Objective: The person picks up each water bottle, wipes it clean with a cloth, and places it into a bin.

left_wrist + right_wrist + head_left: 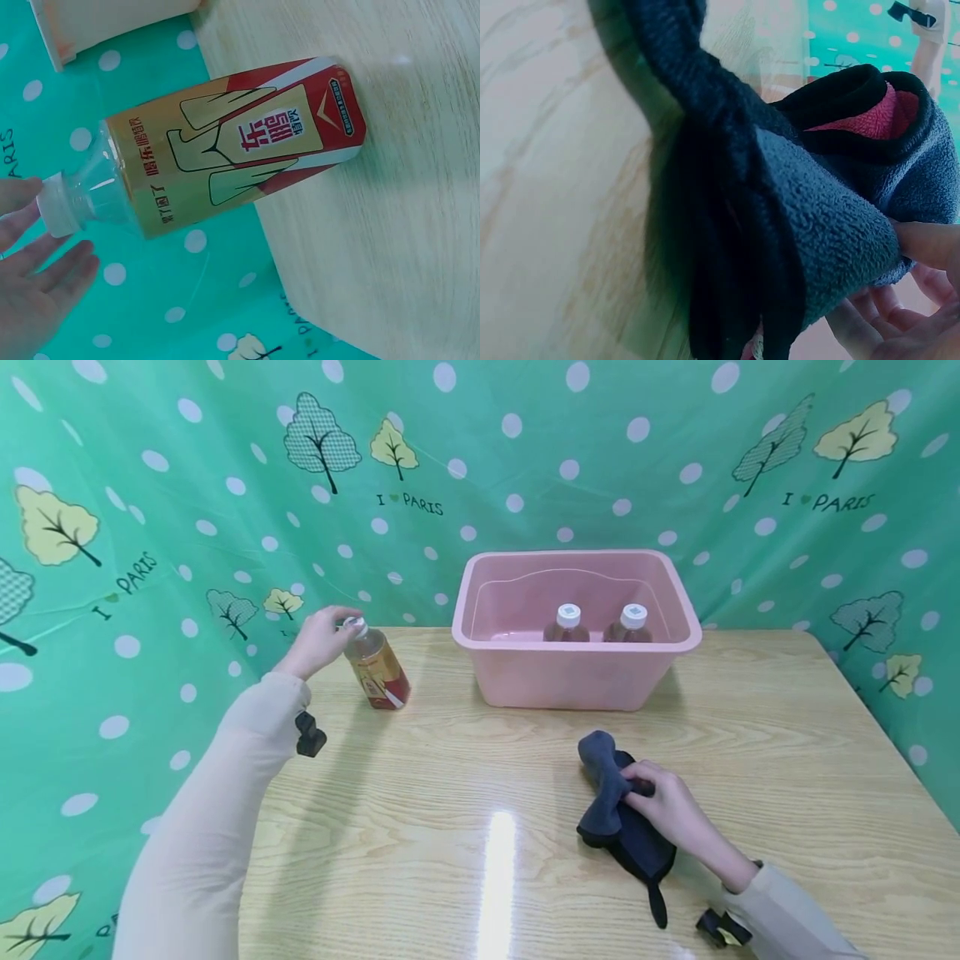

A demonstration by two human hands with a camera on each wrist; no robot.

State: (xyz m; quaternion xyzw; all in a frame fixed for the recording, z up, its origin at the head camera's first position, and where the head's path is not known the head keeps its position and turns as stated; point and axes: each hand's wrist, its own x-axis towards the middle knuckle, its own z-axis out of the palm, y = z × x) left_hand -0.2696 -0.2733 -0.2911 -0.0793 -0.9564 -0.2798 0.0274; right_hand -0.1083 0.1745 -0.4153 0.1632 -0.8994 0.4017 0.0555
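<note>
My left hand (pixel 324 639) holds the white cap of a drink bottle (pixel 379 670) at the far left of the table. In the left wrist view, the bottle (pixel 232 142) shows a gold and red label, and thumb and fingers (pixel 64 266) are around its cap. Toward the right front, my right hand (pixel 667 802) pinches a dark grey cloth (pixel 600 785) with black edging and a hanging loop. Bunched in folds, the cloth (pixel 825 217) shows a pink side in the right wrist view. Part of it lies on the table.
A pink plastic bin (pixel 555 677) stands at the back of the table (pixel 420 827). Inside it are two bottles with white caps (pixel 568 616); the bin's front wall hides their lower parts. A green patterned curtain (pixel 525 468) hangs behind and along both sides.
</note>
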